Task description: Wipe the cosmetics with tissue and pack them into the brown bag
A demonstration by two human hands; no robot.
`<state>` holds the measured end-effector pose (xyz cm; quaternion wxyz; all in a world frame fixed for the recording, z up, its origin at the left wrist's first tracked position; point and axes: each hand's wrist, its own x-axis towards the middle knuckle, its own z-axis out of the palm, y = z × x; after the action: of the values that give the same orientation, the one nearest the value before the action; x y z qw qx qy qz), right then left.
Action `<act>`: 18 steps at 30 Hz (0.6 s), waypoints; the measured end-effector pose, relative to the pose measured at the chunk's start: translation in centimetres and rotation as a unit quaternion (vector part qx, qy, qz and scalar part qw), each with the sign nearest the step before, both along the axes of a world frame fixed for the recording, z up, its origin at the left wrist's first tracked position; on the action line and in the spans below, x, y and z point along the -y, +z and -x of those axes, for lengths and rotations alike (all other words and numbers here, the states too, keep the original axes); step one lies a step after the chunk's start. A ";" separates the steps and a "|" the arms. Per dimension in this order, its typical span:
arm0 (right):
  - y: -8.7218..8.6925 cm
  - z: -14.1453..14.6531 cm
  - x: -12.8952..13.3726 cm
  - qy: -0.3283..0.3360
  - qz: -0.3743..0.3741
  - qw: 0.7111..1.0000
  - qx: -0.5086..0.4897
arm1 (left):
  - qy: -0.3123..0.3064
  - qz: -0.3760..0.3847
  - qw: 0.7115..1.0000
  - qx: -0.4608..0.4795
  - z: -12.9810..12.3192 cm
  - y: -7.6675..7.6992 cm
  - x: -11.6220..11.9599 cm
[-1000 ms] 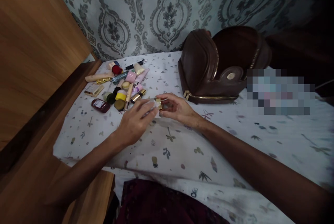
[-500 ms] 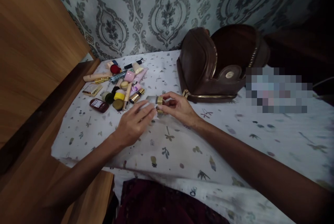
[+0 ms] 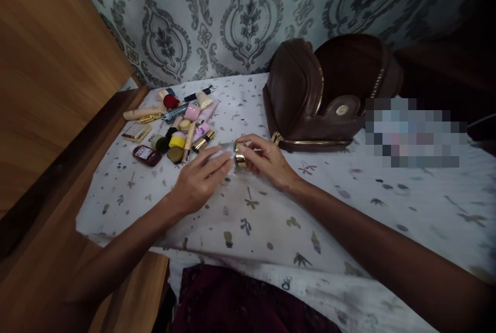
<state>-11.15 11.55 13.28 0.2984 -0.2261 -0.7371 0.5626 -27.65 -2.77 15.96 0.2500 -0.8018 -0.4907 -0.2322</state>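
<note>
My left hand (image 3: 199, 178) is closed around a clear container (image 3: 228, 147), mostly hidden behind the fingers, with a bit of something white at the fingertips. Shiny gold with a dark edge, a lid (image 3: 240, 156) is pinched between the thumb and fingers of my right hand (image 3: 265, 161). The lid lies right at the container's end; whether the two are joined I cannot tell. Just left of my hands are a gold-capped tube (image 3: 203, 141), a beige tube (image 3: 189, 141) and a yellow-banded jar (image 3: 177, 140).
A brown handbag (image 3: 294, 85) stands unzipped behind my right hand. Several cosmetics spread to the left, among them a dark red bottle (image 3: 147, 155) and a compact (image 3: 136, 132). Patterned white cloth (image 3: 251, 229) covers the surface. A wooden panel (image 3: 58, 64) rises at left; a blurred patch (image 3: 414, 134) lies right.
The gold lid has turned in my right fingers and shows more of its shiny side. My right thumb has shifted up over it. My left hand has barely moved.
</note>
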 end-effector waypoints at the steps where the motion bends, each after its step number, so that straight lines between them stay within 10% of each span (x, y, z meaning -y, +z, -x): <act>1: 0.0 0.0 0.0 0.003 -0.002 1.000 0.000 | -0.010 -0.003 1.000 -0.007 -0.5 0.0 -0.3; 18: 0.2 -0.3 -0.5 -0.022 -0.104 0.993 0.054 | 0.034 0.030 0.995 0.093 0.9 0.1 -0.4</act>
<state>-10.87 12.08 13.45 0.2918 -0.2400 -0.8015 0.4635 -28.57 -2.39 16.08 0.1866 -0.7668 -0.5455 -0.2823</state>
